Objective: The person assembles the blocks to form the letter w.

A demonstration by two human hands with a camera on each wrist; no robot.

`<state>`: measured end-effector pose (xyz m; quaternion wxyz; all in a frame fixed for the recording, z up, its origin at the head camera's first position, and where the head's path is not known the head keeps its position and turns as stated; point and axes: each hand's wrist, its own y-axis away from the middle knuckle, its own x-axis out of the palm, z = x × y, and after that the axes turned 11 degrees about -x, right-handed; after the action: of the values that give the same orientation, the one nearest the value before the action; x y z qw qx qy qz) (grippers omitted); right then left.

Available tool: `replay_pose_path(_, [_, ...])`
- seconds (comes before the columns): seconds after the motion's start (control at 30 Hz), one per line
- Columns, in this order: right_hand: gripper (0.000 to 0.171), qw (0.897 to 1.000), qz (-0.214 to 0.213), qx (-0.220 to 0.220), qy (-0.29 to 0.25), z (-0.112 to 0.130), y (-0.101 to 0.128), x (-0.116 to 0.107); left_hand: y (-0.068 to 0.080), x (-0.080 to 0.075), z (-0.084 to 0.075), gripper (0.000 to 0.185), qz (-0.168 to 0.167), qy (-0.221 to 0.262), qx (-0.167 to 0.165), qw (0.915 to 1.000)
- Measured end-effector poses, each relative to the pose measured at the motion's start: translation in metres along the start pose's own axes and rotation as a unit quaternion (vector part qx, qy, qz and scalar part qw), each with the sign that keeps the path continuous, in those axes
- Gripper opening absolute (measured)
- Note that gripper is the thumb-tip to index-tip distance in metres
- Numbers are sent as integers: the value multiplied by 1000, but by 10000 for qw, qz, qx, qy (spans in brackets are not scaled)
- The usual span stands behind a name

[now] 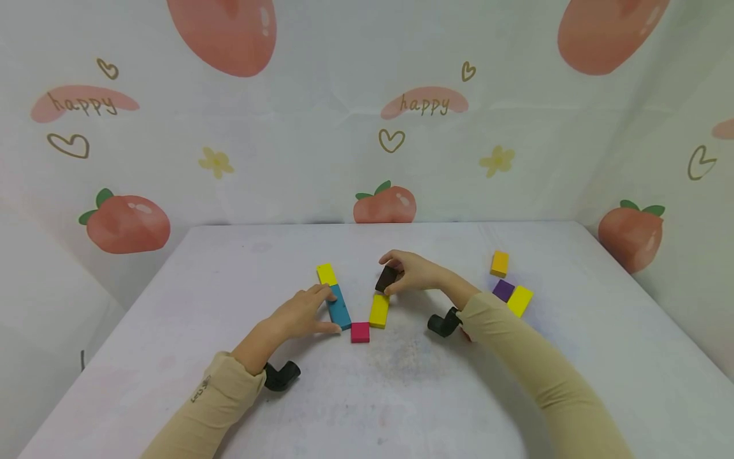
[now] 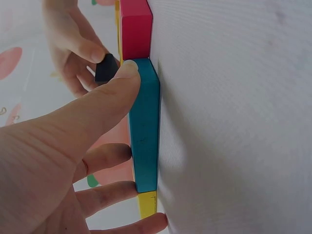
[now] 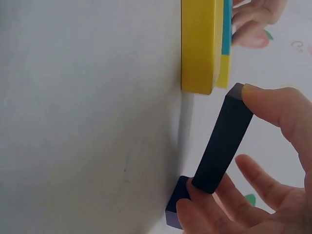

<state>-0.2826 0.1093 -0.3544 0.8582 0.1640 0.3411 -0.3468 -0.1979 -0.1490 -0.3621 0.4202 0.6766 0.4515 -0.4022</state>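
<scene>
Between thumb and fingertips of the right hand (image 1: 415, 274), pinched lengthwise, a black rectangular block (image 3: 223, 141) tilts at the far end of a yellow block (image 1: 379, 312); the left hand (image 1: 299, 312), farther off, touches a blue block (image 1: 339, 308) with spread fingers.

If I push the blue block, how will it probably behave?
The blue block has straight edges, so it is probably stiff. Lying flat, it would likely slide rather than roll. The red block appears to touch its end, so might shift too.

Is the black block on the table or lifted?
Lifted: the right wrist view shows the black block tilted, held by the right hand, clear of the table.
</scene>
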Motion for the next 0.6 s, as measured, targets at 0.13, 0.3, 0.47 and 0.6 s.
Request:
replay_pose_path(0.13, [61, 10000, -3, 15, -16, -2, 0, -1, 0, 0, 0, 55, -11, 14, 22, 10000])
replay_pose_path(0.3, [61, 10000, 34, 5, 82, -3, -1, -1, 2, -1, 0, 54, 10, 67, 48, 10000])
replay_pose_path(0.47, [59, 9998, 65, 66, 189, -3, -3, 0, 2, -1, -1, 55, 53, 96, -12, 9999])
replay_pose_path(0.6, [58, 9998, 91, 82, 180, -4, -5, 1, 1, -1, -1, 55, 69, 103, -50, 9999])
